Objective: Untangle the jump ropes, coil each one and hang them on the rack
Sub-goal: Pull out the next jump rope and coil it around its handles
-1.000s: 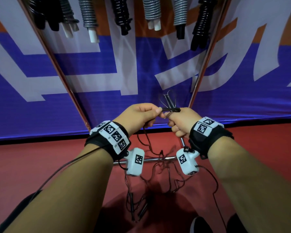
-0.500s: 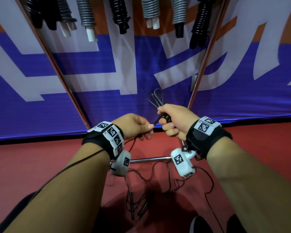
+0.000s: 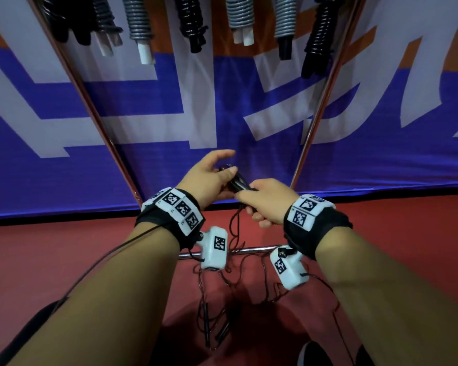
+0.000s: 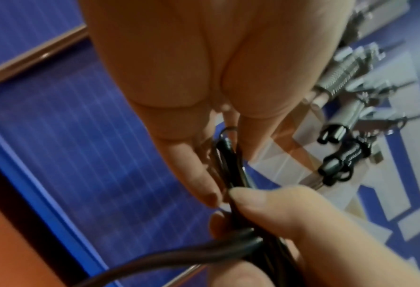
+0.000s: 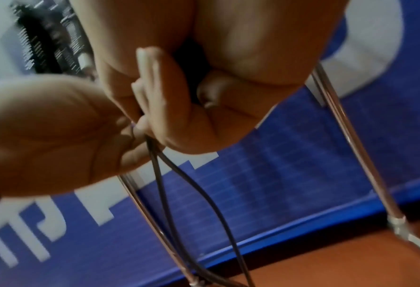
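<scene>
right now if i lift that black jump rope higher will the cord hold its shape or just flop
Probably flop: below the right hand the thin cord hangs limp and trails in loose kinks to the floor. It looks light, since a finger pinch carries it. The black handles held between both hands seem rigid, and the left hand steadies them.

A thin black jump rope with a smooth, slightly glossy plastic-looking sheath (image 4: 231, 170) runs between bare hands before a polished, reflective metal rack frame (image 3: 313, 120). Coiled ropes hanging above show ribbed grey and glossy black windings (image 3: 139, 19) with matt white plastic-looking handle ends (image 3: 146, 52). Behind hangs a blue-and-white banner of finely woven, matt fabric (image 3: 169, 83); below lies a matt red floor (image 3: 64, 249). Black cloth wristbands (image 3: 325, 231) carry smooth white printed marker blocks (image 3: 180, 207).
</scene>
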A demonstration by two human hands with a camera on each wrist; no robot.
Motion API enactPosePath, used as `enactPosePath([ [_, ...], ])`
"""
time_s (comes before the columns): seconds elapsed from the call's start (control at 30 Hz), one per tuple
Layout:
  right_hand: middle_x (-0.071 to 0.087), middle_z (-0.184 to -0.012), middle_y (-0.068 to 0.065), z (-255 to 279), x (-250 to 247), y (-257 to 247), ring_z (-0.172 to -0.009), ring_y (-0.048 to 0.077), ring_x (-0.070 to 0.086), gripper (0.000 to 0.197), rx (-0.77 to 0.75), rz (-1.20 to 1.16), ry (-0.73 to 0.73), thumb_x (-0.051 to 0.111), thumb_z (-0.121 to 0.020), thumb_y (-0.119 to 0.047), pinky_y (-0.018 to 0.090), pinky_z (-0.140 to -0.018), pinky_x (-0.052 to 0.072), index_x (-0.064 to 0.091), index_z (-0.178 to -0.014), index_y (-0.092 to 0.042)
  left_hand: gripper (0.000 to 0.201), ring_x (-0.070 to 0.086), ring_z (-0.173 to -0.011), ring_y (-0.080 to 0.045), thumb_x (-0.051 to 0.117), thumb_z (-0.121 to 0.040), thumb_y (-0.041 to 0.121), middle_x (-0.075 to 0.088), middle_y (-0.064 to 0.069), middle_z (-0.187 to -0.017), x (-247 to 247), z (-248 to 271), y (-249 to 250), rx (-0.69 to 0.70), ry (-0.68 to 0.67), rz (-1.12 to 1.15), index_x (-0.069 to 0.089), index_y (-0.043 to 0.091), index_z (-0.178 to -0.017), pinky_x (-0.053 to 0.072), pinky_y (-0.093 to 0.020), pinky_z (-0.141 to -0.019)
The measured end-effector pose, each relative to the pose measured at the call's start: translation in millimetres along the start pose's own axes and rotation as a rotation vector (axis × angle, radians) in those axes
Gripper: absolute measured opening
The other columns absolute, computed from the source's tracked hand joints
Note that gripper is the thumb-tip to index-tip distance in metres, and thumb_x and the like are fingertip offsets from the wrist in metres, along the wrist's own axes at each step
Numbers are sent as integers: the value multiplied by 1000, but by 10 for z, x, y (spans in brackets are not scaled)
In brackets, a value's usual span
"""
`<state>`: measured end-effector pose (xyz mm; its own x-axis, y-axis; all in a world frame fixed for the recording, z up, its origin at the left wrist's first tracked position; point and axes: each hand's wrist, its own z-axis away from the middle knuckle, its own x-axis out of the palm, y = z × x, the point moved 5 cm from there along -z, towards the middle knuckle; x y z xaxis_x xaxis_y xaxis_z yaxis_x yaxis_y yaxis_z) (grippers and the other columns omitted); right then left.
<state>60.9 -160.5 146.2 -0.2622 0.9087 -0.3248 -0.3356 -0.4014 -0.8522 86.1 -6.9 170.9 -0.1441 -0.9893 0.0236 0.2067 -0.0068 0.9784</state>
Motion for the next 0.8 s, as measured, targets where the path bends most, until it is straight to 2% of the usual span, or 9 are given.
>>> enactPosePath([
  [0.07,55,-70,8,14,13,-5,-48,15,37,16,34,-212,-63,67,-99,-21,22,-43,24,59,-105,-9,35,68,-91,-27,56,-107,5,63,-17,-105,-20,1,45,-4,-21,54,62,16,-139,66,-39,-78],
  [0.13,54,-69,7,35,8,-23,-49,14,34,14,36,-308,-105,64,-102,-19,22,-44,20,62,-109,-7,39,69,-94,-31,51,-108,1,62,-17,-107,-29,7,58,-9,-40,79,59,14,-144,66,-40,-82],
  [0.23,53,-69,8,73,20,-47,-49,13,32,7,53,-342,-139,56,-103,-14,22,-44,18,60,-106,-8,37,73,-81,-29,55,-107,2,62,-16,-99,-45,25,86,26,-56,37,60,13,-142,65,-35,-72],
  [0.3,53,-70,9,93,41,-70,-49,13,31,6,55,-351,-155,52,-102,-12,22,-44,17,57,-104,-11,29,73,-75,-28,60,-104,1,66,-20,-97,-93,29,93,37,-32,28,62,6,-133,65,-38,-69],
  [0.37,52,-71,8,95,47,-82,-49,13,31,10,55,-322,-166,50,-101,-11,22,-43,18,59,-106,-12,26,74,-77,-30,65,-101,2,71,-21,-101,-134,15,108,50,-34,31,64,5,-127,66,-44,-80],
  [0.47,54,-68,6,99,7,-78,-47,12,31,18,63,-248,-164,52,-100,-15,20,-42,19,66,-112,-9,24,73,-88,-30,66,-101,6,73,-24,-109,-131,20,133,66,-112,-21,71,12,-124,63,-42,-90],
  [0.57,58,-67,5,104,-36,-72,-46,12,34,15,56,-184,-138,59,-101,-18,21,-42,21,65,-110,-8,17,73,-92,-24,63,-103,6,75,-16,-101,-145,11,118,79,-108,-114,75,10,-115,62,-40,-95],
  [0.7,63,-72,8,61,-37,-69,-49,13,41,14,-8,-193,-88,69,-100,-23,24,-44,28,61,-101,-11,17,74,-88,-23,60,-105,4,73,-19,-105,-181,-54,65,95,-7,-206,75,11,-104,63,-35,-88],
  [0.8,62,-75,8,29,-40,-52,-52,13,44,17,-28,-197,-77,70,-102,-24,25,-44,32,64,-105,-9,17,75,-84,-16,58,-105,4,72,-15,-101,-217,-78,55,102,26,-230,74,9,-103,64,-30,-80],
])
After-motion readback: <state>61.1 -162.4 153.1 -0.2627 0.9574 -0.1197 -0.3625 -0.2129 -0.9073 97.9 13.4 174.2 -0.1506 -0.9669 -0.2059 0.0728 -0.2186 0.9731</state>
